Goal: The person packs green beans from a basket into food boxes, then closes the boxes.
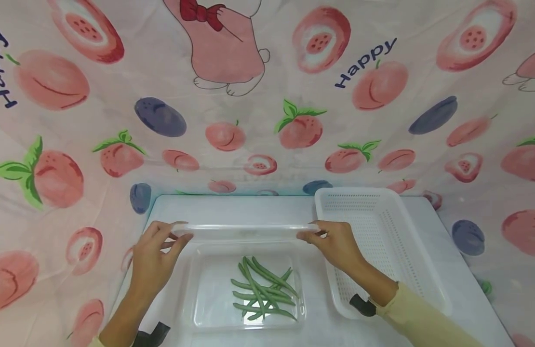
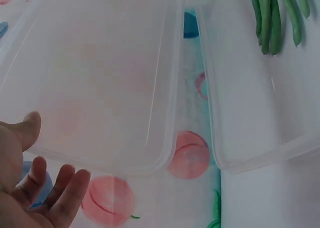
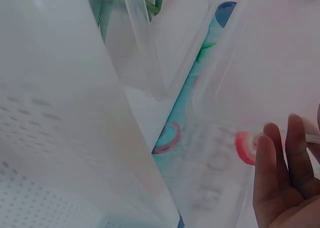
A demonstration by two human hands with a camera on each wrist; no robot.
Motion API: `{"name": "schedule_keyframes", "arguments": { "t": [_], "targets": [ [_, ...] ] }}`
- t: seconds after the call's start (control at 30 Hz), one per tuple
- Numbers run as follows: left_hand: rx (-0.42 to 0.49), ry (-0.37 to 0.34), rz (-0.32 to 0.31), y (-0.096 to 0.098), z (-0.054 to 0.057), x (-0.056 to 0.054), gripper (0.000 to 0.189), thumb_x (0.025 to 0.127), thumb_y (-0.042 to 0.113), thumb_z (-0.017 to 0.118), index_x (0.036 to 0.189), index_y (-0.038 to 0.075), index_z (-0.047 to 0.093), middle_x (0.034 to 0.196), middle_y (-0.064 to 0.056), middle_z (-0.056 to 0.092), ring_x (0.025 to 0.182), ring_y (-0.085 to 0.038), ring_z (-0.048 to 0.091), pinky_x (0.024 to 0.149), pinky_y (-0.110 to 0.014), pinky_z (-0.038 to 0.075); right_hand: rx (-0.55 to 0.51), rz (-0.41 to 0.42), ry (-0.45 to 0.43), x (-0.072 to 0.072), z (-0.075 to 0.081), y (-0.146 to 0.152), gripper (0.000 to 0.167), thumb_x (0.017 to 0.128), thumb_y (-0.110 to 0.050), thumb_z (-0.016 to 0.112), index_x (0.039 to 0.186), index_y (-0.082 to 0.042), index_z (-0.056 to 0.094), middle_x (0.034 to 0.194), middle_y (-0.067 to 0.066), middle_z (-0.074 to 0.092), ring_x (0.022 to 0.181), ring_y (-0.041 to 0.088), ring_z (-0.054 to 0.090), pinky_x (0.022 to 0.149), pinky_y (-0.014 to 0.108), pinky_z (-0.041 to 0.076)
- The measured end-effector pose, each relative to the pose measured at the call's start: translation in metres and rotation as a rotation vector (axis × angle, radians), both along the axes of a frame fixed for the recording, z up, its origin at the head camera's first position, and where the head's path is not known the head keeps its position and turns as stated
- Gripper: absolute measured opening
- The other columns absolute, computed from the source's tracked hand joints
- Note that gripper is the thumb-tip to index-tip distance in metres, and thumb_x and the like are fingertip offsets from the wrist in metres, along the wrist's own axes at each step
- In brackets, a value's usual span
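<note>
A clear plastic lid (image 1: 246, 231) is held up almost edge-on behind the clear plastic container (image 1: 197, 289). At its left end, my left hand (image 1: 154, 258) pinches the edge between thumb and fingers. My right hand (image 1: 337, 243) grips the opposite end the same way. Several green beans (image 1: 260, 291) lie in a loose pile toward the container's right side. Through the left wrist view, the translucent lid (image 2: 110, 78) stands apart from the container (image 2: 250, 113). In the right wrist view, the fingers of my right hand (image 3: 290, 178) are at the lid's edge (image 3: 270, 63).
A white perforated basket (image 1: 376, 241) stands to the right of the container, partly under my right forearm. Both rest on a white table (image 1: 237, 207). Behind the table hangs a fruit-patterned cloth (image 1: 259, 111), which also lines both sides.
</note>
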State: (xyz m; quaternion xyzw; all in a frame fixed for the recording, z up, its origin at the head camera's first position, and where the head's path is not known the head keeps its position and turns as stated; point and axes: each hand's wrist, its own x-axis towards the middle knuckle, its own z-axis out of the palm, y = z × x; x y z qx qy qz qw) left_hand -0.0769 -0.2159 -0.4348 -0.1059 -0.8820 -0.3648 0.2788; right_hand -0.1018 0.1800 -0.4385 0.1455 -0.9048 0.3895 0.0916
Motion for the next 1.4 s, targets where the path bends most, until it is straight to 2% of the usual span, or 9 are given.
{"name": "schedule_keyframes", "arguments": {
  "t": [0.13,0.27,0.33,0.43,0.67,0.83,1.03,1.23,1.4],
  "targets": [
    [0.011,0.014,-0.020,-0.003,-0.006,0.004,0.044,0.075,-0.006,0.086,0.114,0.012,0.078,0.084,-0.004,0.071,0.081,-0.004,0.073,0.080,-0.001,0.048,-0.053,0.013,-0.089,0.005,0.002,0.002,0.018,0.082,-0.023,0.086,0.100,-0.020,0.082,0.095,-0.006,0.080,0.079,0.011,0.075,0.060,0.023,0.055],
    [0.022,-0.021,-0.050,-0.009,-0.011,0.008,0.047,0.073,-0.012,0.084,0.113,0.013,0.079,0.099,-0.010,0.079,0.097,0.021,0.062,0.080,0.000,0.047,-0.094,0.015,-0.199,0.008,0.003,0.007,0.025,0.082,-0.012,0.085,0.105,-0.021,0.082,0.109,-0.001,0.079,0.086,0.015,0.073,0.060,0.023,0.055],
    [0.022,-0.058,-0.078,-0.012,-0.013,0.010,0.048,0.073,-0.013,0.084,0.112,0.013,0.079,0.105,-0.011,0.079,0.101,0.026,0.056,0.079,-0.001,0.048,-0.102,0.021,-0.232,0.009,0.003,0.009,0.028,0.082,-0.011,0.085,0.107,-0.022,0.081,0.115,0.002,0.078,0.091,0.016,0.074,0.065,0.023,0.058],
    [0.020,-0.156,-0.138,-0.018,-0.013,0.012,0.047,0.076,-0.008,0.085,0.117,0.015,0.078,0.111,-0.010,0.078,0.101,0.018,0.061,0.076,-0.006,0.053,-0.127,0.038,-0.275,0.008,0.001,0.013,0.032,0.082,-0.013,0.086,0.112,-0.022,0.080,0.120,0.005,0.076,0.096,0.019,0.076,0.073,0.025,0.062],
    [0.025,-0.455,-0.271,-0.029,-0.012,0.018,0.059,0.084,0.022,0.085,0.139,0.017,0.064,0.135,-0.013,0.068,0.107,-0.007,0.069,0.080,-0.023,0.062,-0.181,0.080,-0.404,0.009,0.000,0.018,0.043,0.081,-0.017,0.087,0.123,-0.021,0.075,0.120,0.008,0.073,0.102,0.020,0.071,0.079,0.025,0.062],
    [-0.028,-0.457,-0.287,-0.034,-0.017,0.017,0.056,0.089,0.026,0.079,0.142,0.016,0.062,0.139,-0.015,0.065,0.111,-0.028,0.071,0.082,-0.023,0.061,-0.175,0.137,-0.473,0.011,-0.002,0.024,0.053,0.082,-0.026,0.088,0.131,-0.021,0.070,0.128,0.011,0.067,0.108,0.023,0.064,0.082,0.023,0.060],
    [-0.047,-0.435,-0.260,-0.035,-0.021,0.018,0.047,0.094,0.026,0.074,0.138,0.013,0.064,0.135,-0.014,0.068,0.109,-0.027,0.070,0.082,-0.026,0.061,-0.197,0.239,-0.499,0.013,-0.007,0.026,0.061,0.084,-0.034,0.085,0.139,-0.017,0.064,0.134,0.015,0.063,0.110,0.024,0.062,0.088,0.026,0.059],
    [-0.055,-0.547,-0.284,-0.035,-0.015,0.024,0.052,0.096,0.025,0.071,0.145,0.014,0.058,0.141,-0.015,0.064,0.116,-0.032,0.068,0.084,-0.024,0.060,-0.138,0.225,-0.458,0.019,-0.013,0.024,0.050,0.093,-0.032,0.077,0.139,-0.018,0.064,0.130,0.009,0.066,0.109,0.020,0.063,0.092,0.029,0.058],
    [-0.035,-0.627,-0.341,-0.038,-0.014,0.027,0.059,0.097,0.031,0.071,0.150,0.015,0.052,0.145,-0.014,0.061,0.115,-0.029,0.069,0.085,-0.025,0.060,-0.123,0.201,-0.435,0.023,-0.020,0.022,0.055,0.089,-0.035,0.080,0.139,-0.018,0.064,0.121,0.006,0.068,0.105,0.019,0.064,0.087,0.022,0.059]
  ]
}}
